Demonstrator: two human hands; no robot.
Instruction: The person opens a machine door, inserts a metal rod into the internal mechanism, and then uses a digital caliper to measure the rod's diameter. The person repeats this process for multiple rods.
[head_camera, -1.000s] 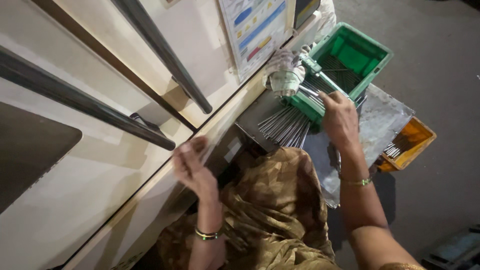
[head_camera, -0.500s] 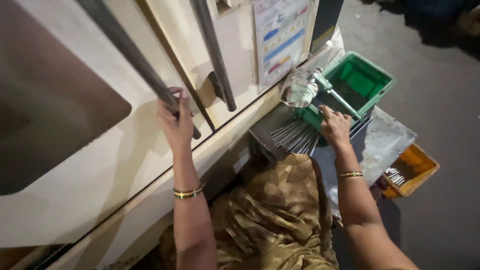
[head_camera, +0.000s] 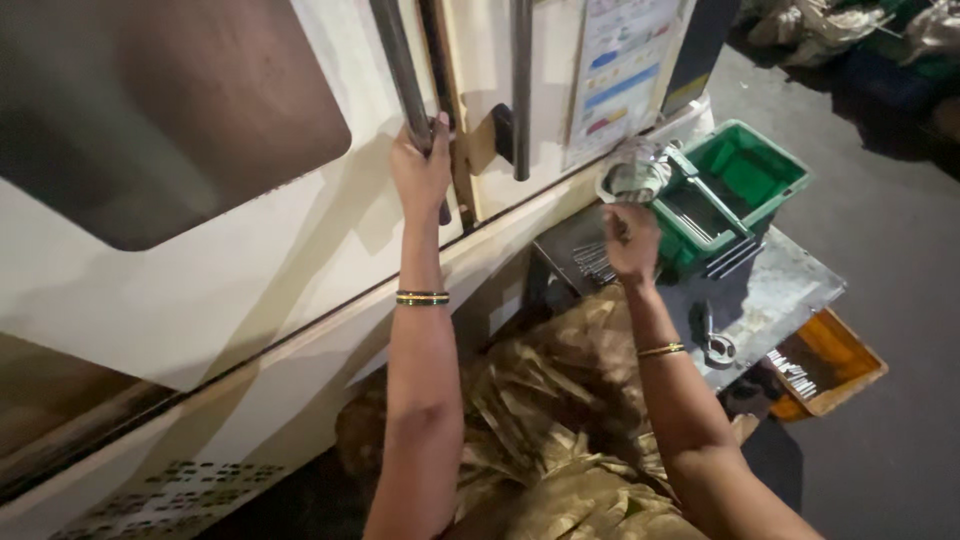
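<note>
My left hand (head_camera: 421, 170) grips the dark vertical bar handle (head_camera: 400, 70) on the left door of a cream-coloured machine (head_camera: 250, 290). A second bar handle (head_camera: 521, 80) runs down the right door beside it. My right hand (head_camera: 630, 240) is closed around a few thin metal rods, just above a pile of the same metal rods (head_camera: 592, 262) lying on a grey metal table (head_camera: 780, 290). A green plastic crate (head_camera: 735, 195) stands on that table right behind my right hand.
A dark window (head_camera: 170, 110) fills the left door. A coloured chart (head_camera: 620, 75) is stuck on the right door. A metal tool (head_camera: 712, 340) lies on the table. An orange tray (head_camera: 825, 365) with small metal parts sits lower right, and sacks (head_camera: 850, 30) lie on the floor beyond.
My left hand rose from near my lap to the door's bar handle and now grips it. My right hand closed on rods from the pile. The view tilted towards the machine doors.
</note>
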